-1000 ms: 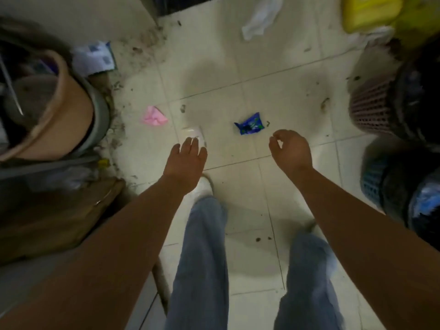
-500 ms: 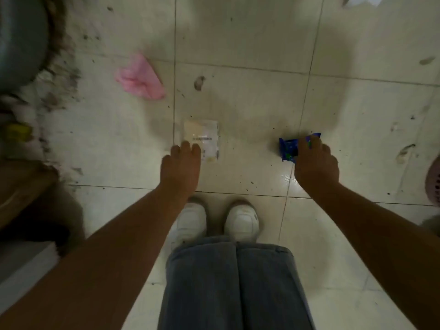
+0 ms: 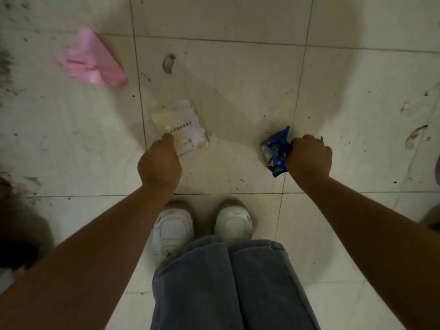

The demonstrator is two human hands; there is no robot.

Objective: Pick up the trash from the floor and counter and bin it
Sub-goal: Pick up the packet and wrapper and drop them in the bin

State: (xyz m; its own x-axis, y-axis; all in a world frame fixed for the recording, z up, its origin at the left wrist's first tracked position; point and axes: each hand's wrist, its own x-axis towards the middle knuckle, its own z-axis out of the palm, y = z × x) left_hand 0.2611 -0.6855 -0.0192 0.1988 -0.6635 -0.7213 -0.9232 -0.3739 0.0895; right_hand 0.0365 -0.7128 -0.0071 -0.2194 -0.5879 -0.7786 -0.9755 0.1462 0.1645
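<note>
A pale white-and-cream packet [image 3: 183,126] with printed text lies on the tiled floor just ahead of my feet. My left hand [image 3: 160,163] is closed on its near edge, thumb on top. A crumpled blue-and-green wrapper [image 3: 276,151] is gripped in my right hand [image 3: 308,157], which is curled into a fist, the wrapper sticking out on its left side. A crumpled pink piece of trash [image 3: 92,59] lies on the floor at the upper left, apart from both hands.
My white shoes [image 3: 173,225] and grey jeans [image 3: 214,287] fill the lower middle. The beige floor tiles [image 3: 238,91] are dirty, with specks and a smear [image 3: 168,63]. Dark grime and shadowed objects [image 3: 14,234] line the left edge.
I have bent lower, so the floor looks closer. My left hand has closed on the pale packet's edge. My right hand has closed on the blue wrapper.
</note>
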